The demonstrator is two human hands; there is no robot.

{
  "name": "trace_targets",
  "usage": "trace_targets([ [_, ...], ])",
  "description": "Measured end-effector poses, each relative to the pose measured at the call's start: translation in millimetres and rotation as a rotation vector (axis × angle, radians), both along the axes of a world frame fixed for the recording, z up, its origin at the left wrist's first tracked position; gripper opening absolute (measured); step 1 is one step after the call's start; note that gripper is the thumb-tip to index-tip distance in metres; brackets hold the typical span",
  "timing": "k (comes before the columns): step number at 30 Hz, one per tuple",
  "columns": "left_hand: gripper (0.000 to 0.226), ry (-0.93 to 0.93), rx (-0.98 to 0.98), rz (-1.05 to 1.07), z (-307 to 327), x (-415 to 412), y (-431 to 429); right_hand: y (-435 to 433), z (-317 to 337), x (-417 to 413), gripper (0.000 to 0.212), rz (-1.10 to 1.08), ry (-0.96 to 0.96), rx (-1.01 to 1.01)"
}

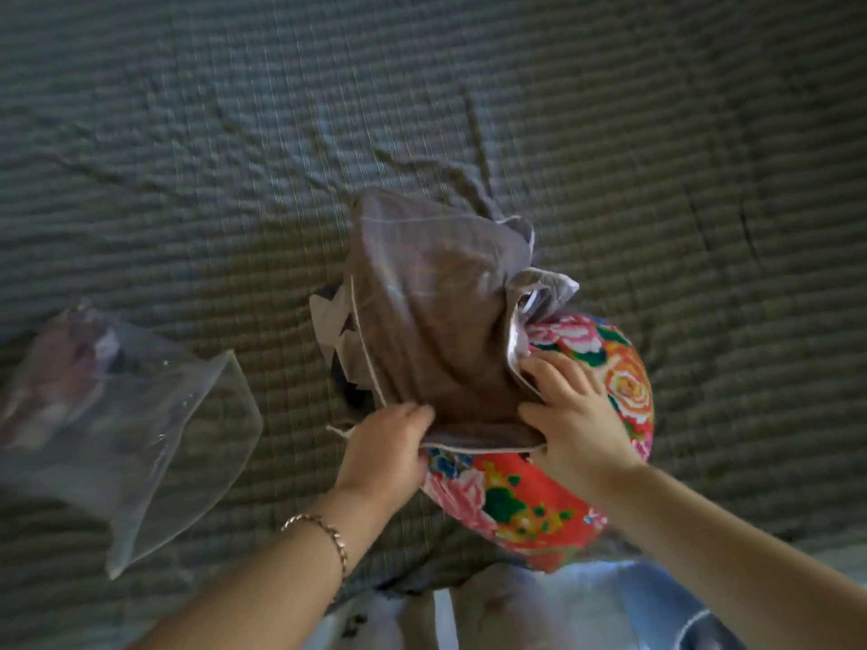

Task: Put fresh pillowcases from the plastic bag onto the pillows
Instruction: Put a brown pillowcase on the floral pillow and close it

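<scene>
The left hand (389, 443) and the right hand (572, 415) both grip the open hem of the grey-brown cloth pillowcase (436, 312). It covers only the far part of the red flowered pillow (539, 504). I think it is best to pull both sides evenly toward the near end, so the hem does not bunch. The clear plastic bag (155, 415) lies at the left.

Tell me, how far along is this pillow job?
Done: one brown pillowcase is out of the plastic bag. In hand: left hand and right hand grip its open edge over the floral pillow, roughly half still bare. Left: cover the rest; the bag seems to hold more fabric.
</scene>
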State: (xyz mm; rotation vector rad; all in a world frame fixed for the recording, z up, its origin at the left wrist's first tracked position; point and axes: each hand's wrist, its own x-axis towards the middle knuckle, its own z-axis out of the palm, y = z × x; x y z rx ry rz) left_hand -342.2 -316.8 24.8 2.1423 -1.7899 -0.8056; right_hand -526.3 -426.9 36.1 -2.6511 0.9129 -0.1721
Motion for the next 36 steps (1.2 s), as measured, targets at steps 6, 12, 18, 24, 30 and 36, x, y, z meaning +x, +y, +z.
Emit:
trace_targets([
  [6, 0.024, 0.080, 0.709, -0.342, -12.7, 5.6, 24.7, -17.9, -11.1, -44.9, 0.011, 0.247, 0.009, 0.006],
  [12, 0.018, -0.041, 0.200, 0.242, -6.2, 21.1, -32.7, 12.6, 2.2, -48.6, 0.013, 0.489, 0.070, 0.347],
  [18, 0.016, -0.013, 0.252, 0.364, -46.0, 28.6, -76.6, -23.7, 10.3, -13.0, 0.017, -0.124, -0.063, 0.307],
  [24, 0.005, 0.120, 0.173, 0.446, -42.9, 31.5, -65.4, -114.3, -14.0, 41.5, 0.052, -0.949, 0.260, 0.821],
  [30, 0.009, 0.105, 0.126, 0.426, -30.6, 39.9, -43.8, -97.5, -14.6, -2.8, 0.018, -0.908, 0.042, 0.671],
  [36, 0.018, 0.069, 0.286, 0.271, -24.7, 27.5, -61.5, -47.9, -38.7, -100.6, 0.015, -1.414, 0.090, 0.794],
])
